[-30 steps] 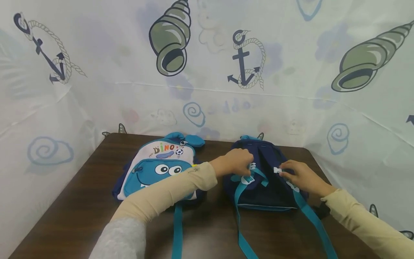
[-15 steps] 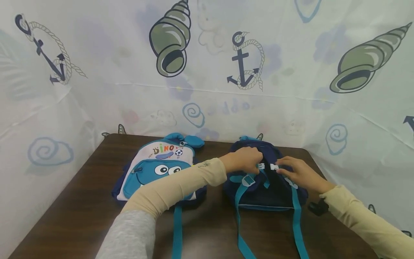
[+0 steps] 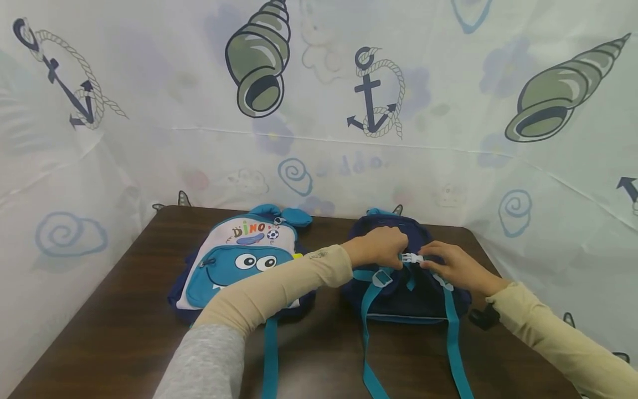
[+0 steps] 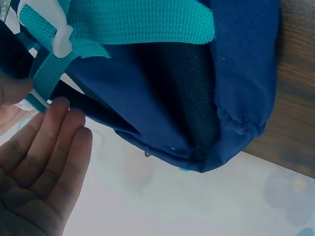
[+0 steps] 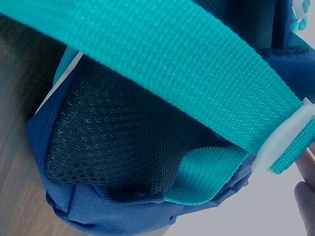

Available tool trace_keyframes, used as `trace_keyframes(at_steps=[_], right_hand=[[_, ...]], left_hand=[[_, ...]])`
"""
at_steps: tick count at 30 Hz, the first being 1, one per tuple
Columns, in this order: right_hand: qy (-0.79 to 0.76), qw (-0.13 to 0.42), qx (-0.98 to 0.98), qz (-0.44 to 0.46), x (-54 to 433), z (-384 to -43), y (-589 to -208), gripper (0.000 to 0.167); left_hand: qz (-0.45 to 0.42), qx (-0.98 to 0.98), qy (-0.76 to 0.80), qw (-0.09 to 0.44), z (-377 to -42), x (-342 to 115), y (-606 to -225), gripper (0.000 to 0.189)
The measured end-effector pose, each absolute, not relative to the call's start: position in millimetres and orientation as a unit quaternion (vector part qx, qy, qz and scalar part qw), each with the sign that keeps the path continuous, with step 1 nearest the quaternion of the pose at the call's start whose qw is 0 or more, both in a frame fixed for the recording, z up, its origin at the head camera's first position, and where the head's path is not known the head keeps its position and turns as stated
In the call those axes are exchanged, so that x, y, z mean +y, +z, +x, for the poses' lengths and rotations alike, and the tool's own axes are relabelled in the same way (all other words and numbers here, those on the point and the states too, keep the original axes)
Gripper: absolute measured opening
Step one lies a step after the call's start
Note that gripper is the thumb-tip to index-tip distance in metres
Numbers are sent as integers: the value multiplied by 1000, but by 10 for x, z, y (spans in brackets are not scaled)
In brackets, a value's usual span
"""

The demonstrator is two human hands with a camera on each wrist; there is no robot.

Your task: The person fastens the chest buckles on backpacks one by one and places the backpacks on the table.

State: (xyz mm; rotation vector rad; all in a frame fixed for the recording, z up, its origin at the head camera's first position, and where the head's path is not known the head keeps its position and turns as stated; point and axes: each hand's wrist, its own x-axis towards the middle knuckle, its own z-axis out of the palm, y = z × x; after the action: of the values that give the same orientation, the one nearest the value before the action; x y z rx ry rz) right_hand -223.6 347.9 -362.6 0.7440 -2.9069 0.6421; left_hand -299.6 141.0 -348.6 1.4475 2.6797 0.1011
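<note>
A navy backpack lies on the table with its back panel and teal shoulder straps facing up. Over it, the two halves of a white side-release buckle meet end to end. My left hand pinches the left half between thumb and fingers; in the left wrist view, its other fingers extend beside the teal webbing. From the right, my right hand pinches the other half. In the right wrist view only bits of fingers show, behind a white strap adjuster.
To the left lies a second backpack with a dinosaur face, partly covered by my left forearm. Loose teal straps trail toward the front of the brown table. A patterned white cloth hangs behind the table.
My left hand has moved right with its buckle half, and the right hand slightly left. The halves were apart and now meet. The right shoulder strap has swung left and hangs straighter.
</note>
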Motion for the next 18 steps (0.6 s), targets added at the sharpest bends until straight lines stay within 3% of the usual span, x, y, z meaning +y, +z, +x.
trace_keyframes(at_steps=[18], right_hand=[[183,29,-939,289,3496,-2246,-3652,24]], left_hand=[[464,884,-35,30,-2844,1492,-3436,33]])
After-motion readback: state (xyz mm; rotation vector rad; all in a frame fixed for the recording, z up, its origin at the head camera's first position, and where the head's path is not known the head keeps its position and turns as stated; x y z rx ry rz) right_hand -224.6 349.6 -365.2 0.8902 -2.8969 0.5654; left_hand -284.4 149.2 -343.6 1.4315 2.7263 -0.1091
